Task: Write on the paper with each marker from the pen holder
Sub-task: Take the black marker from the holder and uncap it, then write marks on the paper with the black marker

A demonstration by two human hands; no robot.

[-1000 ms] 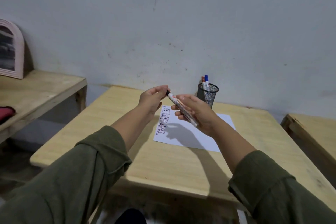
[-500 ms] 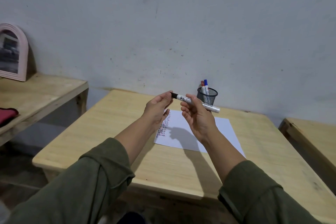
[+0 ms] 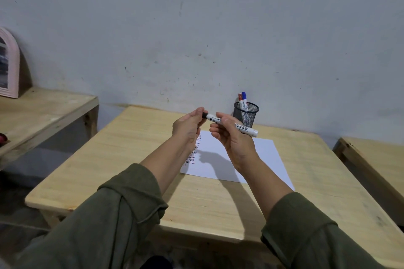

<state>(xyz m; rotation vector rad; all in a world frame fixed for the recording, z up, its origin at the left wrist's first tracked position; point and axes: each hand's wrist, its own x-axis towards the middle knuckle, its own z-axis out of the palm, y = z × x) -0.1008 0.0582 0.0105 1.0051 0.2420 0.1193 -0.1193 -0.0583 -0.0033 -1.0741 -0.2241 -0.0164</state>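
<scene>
A white marker with a black cap (image 3: 244, 128) lies nearly level in the air above the paper. My right hand (image 3: 232, 137) grips its barrel. My left hand (image 3: 189, 129) pinches the black cap end with its fingertips. Below both hands the white paper (image 3: 262, 155) rests flat on the wooden table (image 3: 131, 159), with rows of short coloured strokes down its left side. The black mesh pen holder (image 3: 246, 116) stands beyond the paper near the wall, holding a red marker (image 3: 240, 98) and a blue marker (image 3: 244, 98).
A lower wooden bench (image 3: 43, 111) on the left carries a pink arched frame (image 3: 9, 65) and a red item at the edge of view. Another wooden table (image 3: 376, 155) stands at the right. A grey wall rises right behind the pen holder.
The marker has swung from a steep diagonal to nearly level. Both hands stay on it, the left at the cap end. My view has tilted slightly.
</scene>
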